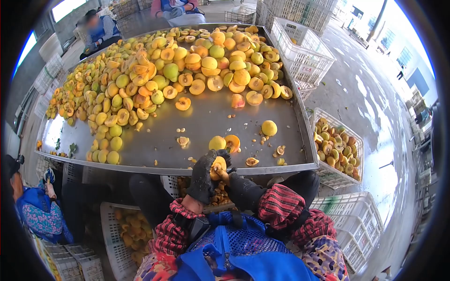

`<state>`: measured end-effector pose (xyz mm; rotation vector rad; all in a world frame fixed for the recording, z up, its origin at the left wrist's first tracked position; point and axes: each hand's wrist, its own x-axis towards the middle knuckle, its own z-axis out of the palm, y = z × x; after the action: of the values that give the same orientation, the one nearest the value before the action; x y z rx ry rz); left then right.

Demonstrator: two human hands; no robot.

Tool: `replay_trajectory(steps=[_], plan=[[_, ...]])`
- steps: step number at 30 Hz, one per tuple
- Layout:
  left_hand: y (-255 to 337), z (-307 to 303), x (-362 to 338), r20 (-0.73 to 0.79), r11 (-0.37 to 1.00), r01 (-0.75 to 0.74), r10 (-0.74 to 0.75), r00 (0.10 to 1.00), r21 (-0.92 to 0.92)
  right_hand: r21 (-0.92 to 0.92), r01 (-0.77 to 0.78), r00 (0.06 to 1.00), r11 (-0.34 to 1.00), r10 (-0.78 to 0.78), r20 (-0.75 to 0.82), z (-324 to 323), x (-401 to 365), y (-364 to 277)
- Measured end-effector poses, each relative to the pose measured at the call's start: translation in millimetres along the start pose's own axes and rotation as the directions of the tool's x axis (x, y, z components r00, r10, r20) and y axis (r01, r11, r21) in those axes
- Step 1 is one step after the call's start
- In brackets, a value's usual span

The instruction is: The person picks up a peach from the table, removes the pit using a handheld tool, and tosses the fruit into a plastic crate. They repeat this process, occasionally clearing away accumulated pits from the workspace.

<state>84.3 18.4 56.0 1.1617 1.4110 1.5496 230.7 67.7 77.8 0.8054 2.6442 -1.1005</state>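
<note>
My left hand (pixel 205 174), in a dark glove, is closed around a cut yellow peach (pixel 218 167) at the near edge of the metal table (pixel 187 136). Against that fruit is my right hand (pixel 244 188), also dark-gloved, with its fingers closed. A short tan piece shows between the two hands; I cannot tell whether it is a tool in the right hand. Just beyond the fingers lie a whole yellow peach (pixel 217 143) and an orange peach half (pixel 232 143). Farther right sits another whole peach (pixel 269 128), with pits and scraps scattered around.
A large heap of whole and halved peaches (pixel 136 79) covers the far and left table. Crates stand below: one with peach halves (pixel 338 154) at right, one with peaches (pixel 133 234) at left, another white crate (pixel 354 225) nearer. Other people sit at left and across the table.
</note>
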Motion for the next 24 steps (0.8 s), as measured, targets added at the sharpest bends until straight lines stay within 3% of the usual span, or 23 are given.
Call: replay_trajectory(steps=[1,2,4,7,9,10,12,15,18,21,22,24], plan=[[-14,-1,1,-0.024,0.983,0.087,-0.092,0.995,-0.159,-0.027,0.105,0.992,0.994,-0.107,-0.069,-2,-1,-3],[-33,-3,1,-0.032,0.934,0.168,-0.188,0.982,-0.314,0.169,0.032,0.999,0.985,-0.027,-0.031,-8,-5,-9],[-36,-3,0,-0.024,0.890,0.215,-0.245,0.969,-0.402,0.488,-0.118,0.992,0.865,0.086,0.088,-29,-18,-32],[-27,-5,-3,-0.021,0.965,0.126,-0.135,0.991,-0.230,0.727,-0.309,0.948,0.613,0.142,0.283,-26,-17,-21],[-22,-5,-3,-0.015,0.974,0.100,-0.105,0.994,-0.201,0.439,-0.015,1.000,0.899,0.022,-0.012,-13,-7,-17],[-19,-4,-3,-0.007,0.969,0.108,-0.112,0.994,-0.221,0.232,0.109,0.988,0.966,-0.080,-0.133,-9,-6,-16],[-6,-1,-1,0.024,0.903,0.195,-0.201,0.979,-0.384,0.108,0.051,0.994,0.993,-0.040,-0.105,-9,-7,-15],[19,9,3,0.085,0.464,0.307,-0.439,0.894,-0.831,0.046,-0.026,0.994,0.999,0.030,-0.106,-13,-9,-18],[11,10,3,0.072,0.456,0.268,-0.403,0.912,-0.849,0.122,-0.043,0.987,0.992,0.062,-0.150,-5,-5,-13],[-3,9,2,0.034,0.574,0.232,-0.335,0.942,-0.785,0.088,-0.063,0.985,0.994,0.076,-0.152,9,9,4],[-7,8,2,-0.008,0.702,0.204,-0.287,0.958,-0.683,0.051,-0.073,0.986,0.996,0.080,-0.147,11,12,6],[-15,9,2,-0.056,0.853,0.145,-0.199,0.978,-0.501,0.215,0.113,0.972,0.970,-0.063,-0.226,10,12,1]])
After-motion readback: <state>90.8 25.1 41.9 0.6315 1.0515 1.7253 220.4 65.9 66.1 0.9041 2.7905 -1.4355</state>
